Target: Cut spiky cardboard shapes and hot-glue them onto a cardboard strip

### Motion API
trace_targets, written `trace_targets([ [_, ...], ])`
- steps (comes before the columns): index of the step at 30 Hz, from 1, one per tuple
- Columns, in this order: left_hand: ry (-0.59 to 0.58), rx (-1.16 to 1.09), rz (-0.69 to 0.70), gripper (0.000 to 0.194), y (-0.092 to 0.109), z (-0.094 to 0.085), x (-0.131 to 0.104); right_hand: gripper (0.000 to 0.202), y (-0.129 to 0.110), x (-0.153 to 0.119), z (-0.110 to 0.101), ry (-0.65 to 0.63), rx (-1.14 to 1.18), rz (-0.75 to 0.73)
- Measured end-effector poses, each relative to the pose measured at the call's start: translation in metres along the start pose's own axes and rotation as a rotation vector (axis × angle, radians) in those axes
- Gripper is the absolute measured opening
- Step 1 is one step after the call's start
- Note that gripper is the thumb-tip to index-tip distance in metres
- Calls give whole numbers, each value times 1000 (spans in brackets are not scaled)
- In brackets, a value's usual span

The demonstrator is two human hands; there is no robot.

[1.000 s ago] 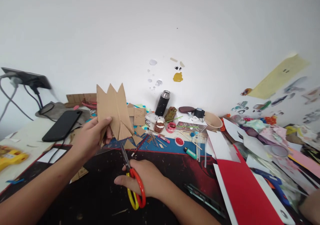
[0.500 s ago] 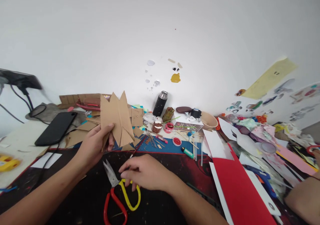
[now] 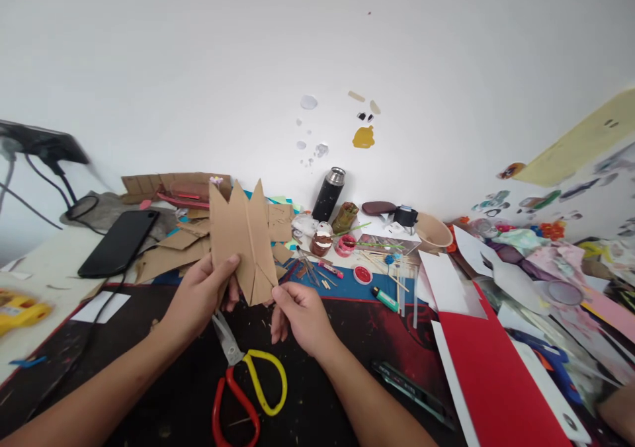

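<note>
A brown cardboard piece (image 3: 243, 235) with pointed, zigzag top edges and creases is held up over the table. My left hand (image 3: 203, 295) grips its lower left side, thumb on the front face. My right hand (image 3: 302, 315) pinches its lower right corner between thumb and fingers. Just below lie scissors (image 3: 233, 354) with one red and one yellow handle, their blade tips close under my left hand. They rest on the dark tabletop, touched by neither hand.
Left are a black phone (image 3: 119, 242) and a yellow tool (image 3: 22, 311). Behind stand a black flask (image 3: 327, 196) and paint jars. A utility knife (image 3: 411, 391), red sheet (image 3: 491, 374) and glue gun (image 3: 546, 361) lie right. Another person's arm (image 3: 618, 404) shows at the right edge.
My right hand has moved up from above the scissors' yellow handle and taken hold of the cardboard's lower right corner. My left hand keeps its grip. The view has shifted slightly.
</note>
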State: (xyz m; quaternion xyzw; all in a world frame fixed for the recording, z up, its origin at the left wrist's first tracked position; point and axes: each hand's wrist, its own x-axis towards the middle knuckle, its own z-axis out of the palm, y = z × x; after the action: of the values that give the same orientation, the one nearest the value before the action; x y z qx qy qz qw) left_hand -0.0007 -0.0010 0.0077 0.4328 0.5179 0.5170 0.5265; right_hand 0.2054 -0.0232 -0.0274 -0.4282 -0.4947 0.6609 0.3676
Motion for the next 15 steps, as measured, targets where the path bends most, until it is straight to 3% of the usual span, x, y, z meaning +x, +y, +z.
trace_targets([
  [8,81,0,4,52,-14,-9,6,71,10,-8,-14,80,-86,5],
  [15,47,-108,-112,45,-18,-6,6,79,19,-9,-17,17,110,77],
])
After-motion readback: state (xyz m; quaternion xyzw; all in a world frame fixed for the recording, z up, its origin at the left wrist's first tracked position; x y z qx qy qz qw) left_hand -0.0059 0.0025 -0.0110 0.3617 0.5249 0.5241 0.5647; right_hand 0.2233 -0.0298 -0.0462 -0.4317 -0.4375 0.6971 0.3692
